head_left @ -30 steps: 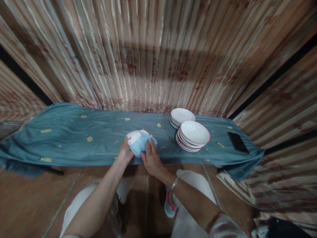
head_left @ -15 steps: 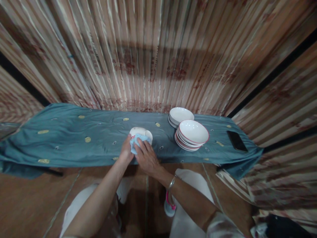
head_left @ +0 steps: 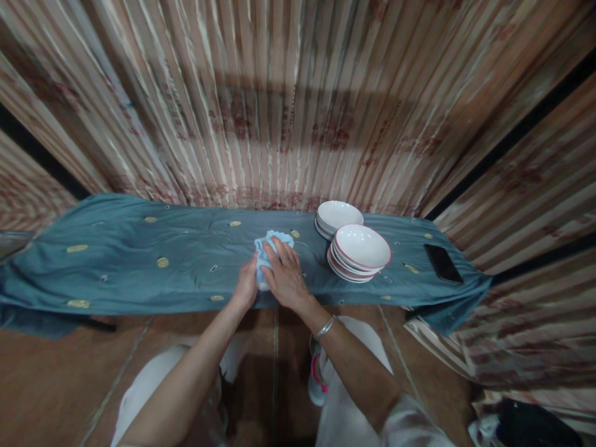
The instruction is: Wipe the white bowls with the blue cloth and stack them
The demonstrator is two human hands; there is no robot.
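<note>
Near the front edge of the table, my left hand is closed on the side of a small white bowl. A light blue cloth covers nearly all of the bowl, so only a pale sliver shows below it. My right hand presses the cloth against the bowl from the right, its fingers laid over the fabric. To the right of my hands stands a stack of white bowls with red rims. Behind that is a second stack of white dishes.
A teal patterned cloth drapes the long narrow table. Toward its right end lies a black phone. A striped curtain hangs close behind, and dark poles slant at both sides.
The blue cloth and my right hand have moved up and right across the bowl, which is now mostly hidden. My left hand has shifted slightly right with the bowl.
</note>
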